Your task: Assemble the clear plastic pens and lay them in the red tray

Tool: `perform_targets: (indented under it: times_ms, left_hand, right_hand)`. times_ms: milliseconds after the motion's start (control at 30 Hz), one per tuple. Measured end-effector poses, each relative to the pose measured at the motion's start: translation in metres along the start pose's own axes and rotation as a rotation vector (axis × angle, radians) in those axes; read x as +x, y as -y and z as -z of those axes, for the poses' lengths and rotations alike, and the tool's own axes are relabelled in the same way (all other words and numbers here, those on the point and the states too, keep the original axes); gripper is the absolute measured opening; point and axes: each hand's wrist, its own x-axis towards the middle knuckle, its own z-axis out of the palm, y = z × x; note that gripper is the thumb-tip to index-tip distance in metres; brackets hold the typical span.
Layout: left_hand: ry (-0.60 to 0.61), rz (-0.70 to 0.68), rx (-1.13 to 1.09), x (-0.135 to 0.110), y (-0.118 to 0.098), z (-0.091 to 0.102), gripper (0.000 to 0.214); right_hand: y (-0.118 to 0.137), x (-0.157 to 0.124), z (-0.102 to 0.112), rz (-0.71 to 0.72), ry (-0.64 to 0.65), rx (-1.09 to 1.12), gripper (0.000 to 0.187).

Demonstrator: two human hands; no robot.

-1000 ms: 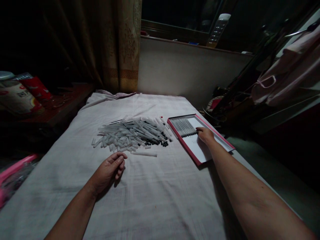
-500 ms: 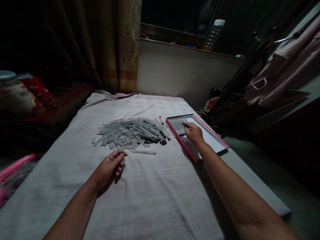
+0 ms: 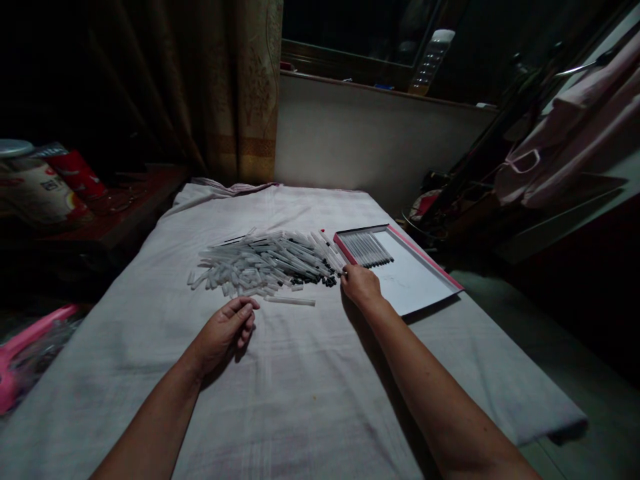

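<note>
A heap of clear pen tubes (image 3: 265, 263) lies in the middle of a white cloth (image 3: 300, 380), with small black caps (image 3: 327, 281) at its right end and one loose tube (image 3: 290, 301) in front. My right hand (image 3: 360, 283) rests at the heap's right edge, beside the near left corner of a red-rimmed white tray (image 3: 415, 280); its fingertips are hidden. A neat row of pens (image 3: 367, 250) lies in the tray's far end. My left hand (image 3: 225, 330) lies on the cloth just in front of the heap, fingers loosely curled, palm hidden.
Printed tins (image 3: 35, 190) stand on a dark wooden ledge at the left. A pink plastic thing (image 3: 25, 340) lies low on the left. A curtain (image 3: 235, 87) hangs behind. Clothes (image 3: 565, 133) hang at the right. The cloth's right edge drops to the floor.
My right hand has left the row of pens in the tray and moved left and nearer, to the right edge of the heap. My left hand has barely moved.
</note>
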Motion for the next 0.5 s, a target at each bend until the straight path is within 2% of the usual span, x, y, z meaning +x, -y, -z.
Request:
perform_targets:
  times_ms: [367,433,500]
  left_hand:
    - [-0.019,0.013,0.024,-0.003,-0.004,-0.004,0.051]
    - [-0.020,0.019,0.021,-0.003,-0.004,-0.003,0.050]
    - [-0.022,0.024,0.026,-0.002,-0.003,-0.003,0.049]
  right_hand:
    - [0.004,-0.003,-0.006,-0.109,-0.009,0.069,0.033]
    - [-0.001,-0.009,-0.007,-0.146,-0.055,0.133,0.032]
    - [-0.009,-0.017,-0.010,-0.184,-0.160,0.257,0.030]
